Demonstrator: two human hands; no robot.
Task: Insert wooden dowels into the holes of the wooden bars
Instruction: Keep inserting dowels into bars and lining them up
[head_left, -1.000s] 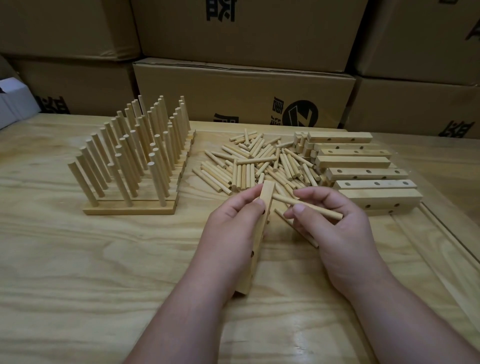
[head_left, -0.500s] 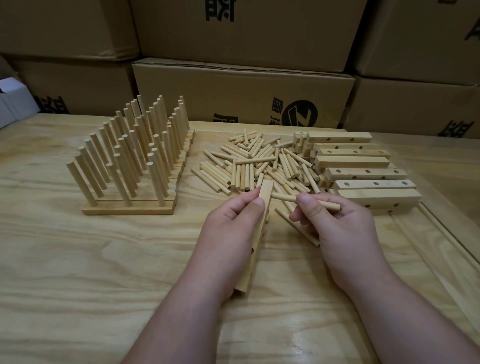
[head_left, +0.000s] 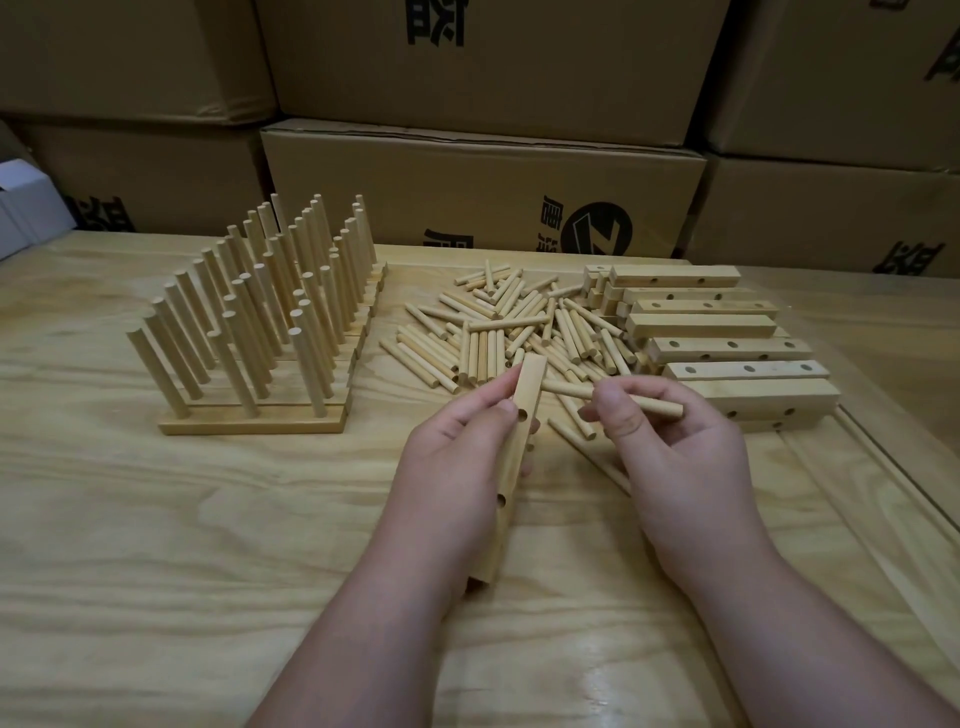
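Left hand: my left hand (head_left: 457, 457) is wrapped round a wooden bar (head_left: 511, 467), thumb and fingers curled along its upper half, and the bar runs lengthwise away from me over the middle of the table (head_left: 208, 545)
Bar: two holes show on the face turned toward my right hand, one just under my thumb tip, one lower near my palm; its near end sits down by my wrist
Right hand: my right hand (head_left: 670, 457) pinches a single dowel (head_left: 613, 397) between thumb and fingertips, lying nearly level
Dowel and bar: the dowel's left end is right up against the bar's top end, just beside it, and its right end pokes out past my fingers
Loose dowels: a heap of dowels (head_left: 519, 332) lies just beyond both hands, toward the far edge
Spare bars: a stack of bars (head_left: 717, 343) sits right of the heap, near the right edge
Finished bars: bars with upright dowels (head_left: 270, 312) stand at the far left
Backdrop: cardboard boxes (head_left: 483, 192) are stacked behind the far edge
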